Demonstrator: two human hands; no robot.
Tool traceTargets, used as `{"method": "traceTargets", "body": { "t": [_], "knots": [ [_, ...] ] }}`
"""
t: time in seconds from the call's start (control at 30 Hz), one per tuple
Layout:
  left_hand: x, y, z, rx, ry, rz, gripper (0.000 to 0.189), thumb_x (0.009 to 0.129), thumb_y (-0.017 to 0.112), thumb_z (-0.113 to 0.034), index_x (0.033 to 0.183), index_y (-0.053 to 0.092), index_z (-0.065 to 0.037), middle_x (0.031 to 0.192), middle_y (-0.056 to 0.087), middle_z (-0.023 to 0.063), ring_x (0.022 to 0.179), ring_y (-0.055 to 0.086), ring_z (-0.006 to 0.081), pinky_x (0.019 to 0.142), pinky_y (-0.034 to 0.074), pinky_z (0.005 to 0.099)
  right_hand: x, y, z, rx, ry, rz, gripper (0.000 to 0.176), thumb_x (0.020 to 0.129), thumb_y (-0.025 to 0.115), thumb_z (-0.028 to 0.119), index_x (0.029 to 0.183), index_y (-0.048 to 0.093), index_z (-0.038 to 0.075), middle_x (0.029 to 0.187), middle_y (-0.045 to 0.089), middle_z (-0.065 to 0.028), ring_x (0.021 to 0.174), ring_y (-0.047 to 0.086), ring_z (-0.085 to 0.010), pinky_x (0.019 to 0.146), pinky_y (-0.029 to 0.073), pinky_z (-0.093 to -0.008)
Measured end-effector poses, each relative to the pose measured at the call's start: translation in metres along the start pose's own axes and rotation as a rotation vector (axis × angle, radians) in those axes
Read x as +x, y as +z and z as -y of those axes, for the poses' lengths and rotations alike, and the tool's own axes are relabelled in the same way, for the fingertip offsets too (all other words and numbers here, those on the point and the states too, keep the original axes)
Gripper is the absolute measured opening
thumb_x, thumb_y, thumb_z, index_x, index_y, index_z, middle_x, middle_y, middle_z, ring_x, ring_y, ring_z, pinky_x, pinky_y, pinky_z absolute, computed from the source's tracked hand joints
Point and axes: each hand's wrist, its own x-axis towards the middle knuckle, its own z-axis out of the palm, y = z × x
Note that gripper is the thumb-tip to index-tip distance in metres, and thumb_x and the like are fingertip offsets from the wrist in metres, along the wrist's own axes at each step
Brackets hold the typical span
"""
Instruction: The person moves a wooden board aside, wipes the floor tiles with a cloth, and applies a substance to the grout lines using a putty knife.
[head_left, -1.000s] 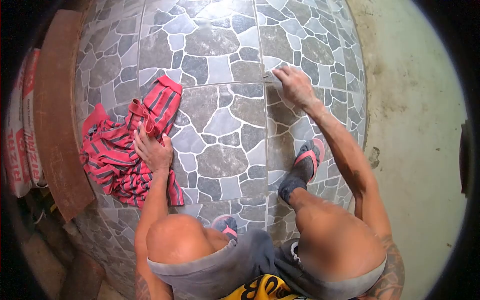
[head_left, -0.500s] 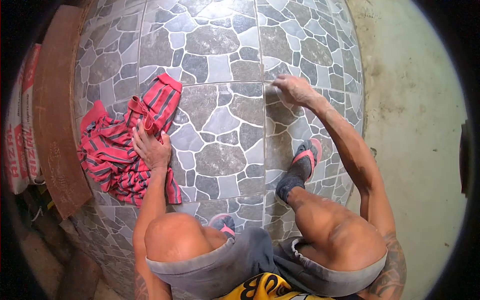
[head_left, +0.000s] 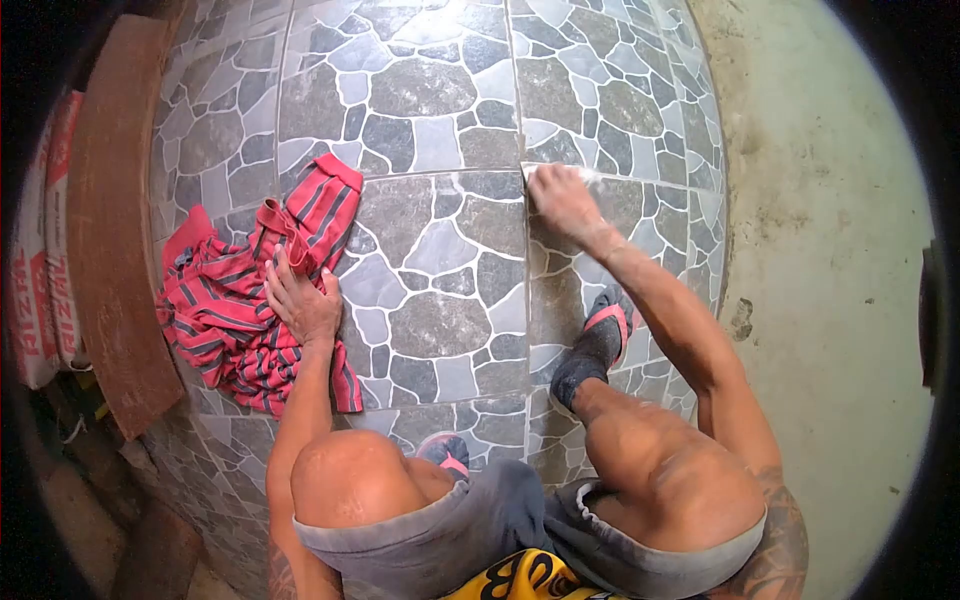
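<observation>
My left hand (head_left: 303, 302) lies flat on a crumpled red shirt (head_left: 225, 320) with dark stripes, its fingers spread over the cloth. The shirt is bunched on the stone-patterned tile floor (head_left: 435, 250), one cuffed end stretched toward the top. Over to the right, my right hand (head_left: 562, 203) is closed, knuckles up, at the crossing of two tile joints. A whitish edge (head_left: 588, 176) shows beside its fingers; I cannot tell what this held piece is. The fingertips are down at the joint line.
On the left, a brown board (head_left: 115, 230) runs along the tiles, with printed sacks (head_left: 45, 270) behind it. Bare concrete (head_left: 800, 270) borders the tiles on the right. My right foot in a sock and pink-strapped slipper (head_left: 606, 325) stands below my right hand.
My right hand has moved slightly left and down onto the tile joint, and its blur is gone. My left hand stays on the shirt.
</observation>
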Motion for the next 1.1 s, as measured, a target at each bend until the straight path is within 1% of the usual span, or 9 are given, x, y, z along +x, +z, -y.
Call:
{"method": "traceTargets", "body": {
  "t": [0.17,0.2,0.23,0.27,0.3,0.4,0.53,0.63,1.1],
  "knots": [
    [0.002,0.001,0.0,-0.012,-0.001,-0.012,0.068,0.085,0.06,-0.034,0.142,0.045,0.001,0.156,0.036,0.0084,0.143,0.035,0.0342,0.117,0.028,0.0509,-0.007,-0.009,-0.024,0.317,-0.047,0.056,0.023,0.083,0.057,0.006,0.104,0.068,0.005,0.108,0.058,-0.0143,0.105,0.059,-0.033,0.089,0.05,-0.0439],
    [0.002,0.001,0.0,-0.006,-0.003,-0.011,0.068,0.085,0.06,-0.034,0.142,0.045,0.001,0.156,0.036,0.0083,0.143,0.035,0.0343,0.117,0.028,0.0509,0.007,-0.028,-0.041,0.438,0.094,0.304,0.031,0.08,0.057,0.001,0.107,0.07,0.009,0.107,0.064,-0.015,0.105,0.064,-0.0354,0.09,0.053,-0.0444],
    [0.0,0.001,0.001,0.001,0.002,-0.004,0.069,0.085,0.06,-0.034,0.142,0.045,0.001,0.156,0.036,0.0083,0.143,0.035,0.0343,0.117,0.027,0.0509,0.011,-0.022,-0.066,0.625,0.124,0.204,0.038,0.08,0.058,0.002,0.115,0.069,0.01,0.101,0.071,-0.0168,0.096,0.069,-0.0367,0.085,0.056,-0.0427],
    [-0.002,0.0,-0.001,-0.002,-0.003,0.008,0.069,0.086,0.06,-0.033,0.143,0.043,0.001,0.156,0.036,0.0079,0.144,0.034,0.0338,0.117,0.027,0.0509,0.025,-0.025,-0.083,0.717,0.372,0.25,0.042,0.078,0.061,0.006,0.12,0.068,0.009,0.099,0.073,-0.0185,0.092,0.071,-0.0342,0.081,0.057,-0.0411],
    [-0.001,-0.001,-0.002,-0.002,-0.009,0.01,0.07,0.086,0.06,-0.033,0.144,0.041,0.002,0.156,0.036,0.0076,0.144,0.034,0.0333,0.118,0.027,0.0508,0.038,-0.027,-0.1,0.894,0.622,0.252,0.039,0.078,0.067,0.012,0.116,0.07,0.005,0.09,0.074,-0.0163,0.079,0.073,-0.0277,0.072,0.058,-0.0378],
    [-0.002,0.0,0.001,0.002,-0.002,0.015,0.07,0.086,0.06,-0.033,0.144,0.042,0.001,0.156,0.036,0.0081,0.144,0.034,0.034,0.117,0.027,0.0511,0.04,-0.017,-0.119,1.409,0.85,0.25,0.034,0.081,0.074,0.02,0.105,0.069,-0.004,0.084,0.07,-0.0068,0.073,0.065,-0.014,0.065,0.053,-0.0295],
    [0.001,0.001,0.0,-0.005,-0.002,0.005,0.069,0.085,0.06,-0.032,0.144,0.043,0.0,0.156,0.036,0.0086,0.144,0.035,0.0344,0.117,0.028,0.0511,0.041,0.02,-0.078,1.196,1.014,0.131,0.051,0.079,0.077,0.029,0.116,0.068,-0.004,0.091,0.072,-0.014,0.085,0.067,-0.0196,0.078,0.054,-0.0339],
    [0.003,-0.001,-0.003,-0.026,-0.01,0.005,0.07,0.085,0.061,-0.032,0.144,0.042,0.0,0.156,0.036,0.0088,0.144,0.035,0.0342,0.117,0.028,0.0511,0.035,0.019,-0.072,1.103,0.984,0.043,0.06,0.078,0.075,0.034,0.121,0.065,-0.006,0.095,0.072,-0.0198,0.088,0.069,-0.0254,0.08,0.054,-0.0365],
    [0.001,0.0,-0.001,0.01,0.015,0.003,0.071,0.084,0.061,-0.031,0.144,0.041,0.003,0.157,0.035,0.01,0.143,0.036,0.0352,0.117,0.029,0.0517,0.05,-0.008,-0.057,1.064,0.951,0.032,0.045,0.083,0.067,0.027,0.114,0.067,-0.005,0.097,0.072,-0.0259,0.094,0.071,-0.0341,0.087,0.053,-0.0413]
  ]
}}
